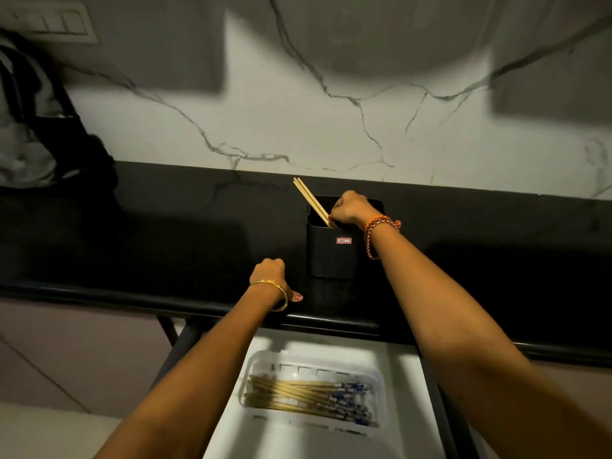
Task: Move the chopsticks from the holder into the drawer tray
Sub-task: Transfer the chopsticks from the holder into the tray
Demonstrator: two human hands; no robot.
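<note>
A black rectangular holder (331, 256) stands on the black counter, a small red label on its front. Two pale wooden chopsticks (309, 200) lean out of it toward the upper left. My right hand (351, 210) is at the holder's mouth and pinches these chopsticks low down. My left hand (270, 274) rests on the counter left of the holder, fingers curled under, holding nothing I can see. Below the counter an open white drawer holds a clear plastic tray (381, 376) with several chopsticks (308, 397) lying side by side, their blue-patterned ends to the right.
The black counter (165, 246) runs across the view with its rounded front edge above the drawer. A marble wall rises behind. Dark bags and cloth (39, 127) sit at the far left of the counter. The drawer's dark side rails flank the white drawer floor (410, 425).
</note>
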